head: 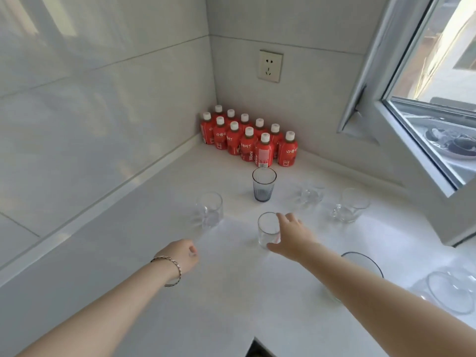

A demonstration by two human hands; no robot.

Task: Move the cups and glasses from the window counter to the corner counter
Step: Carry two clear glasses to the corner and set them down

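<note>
My right hand (291,235) is wrapped around a small clear glass (268,229) that stands on the white counter (159,240) near the corner. Behind it stands a blue-grey ribbed glass (263,185). A clear tumbler (210,210) is to the left. Farther right, below the window, are a low clear glass (310,194) and a clear handled mug (351,206). A dark-rimmed glass (365,261) shows behind my right forearm, and a clear glass bowl (448,292) is at the right edge. My left hand (184,255), with a bracelet on its wrist, hovers loosely curled and holds nothing.
Several red juice bottles (247,139) with white caps fill the far corner. A wall socket (270,65) is above them. An open window frame (401,124) overhangs the counter at right. The counter's front edge cuts in at bottom centre.
</note>
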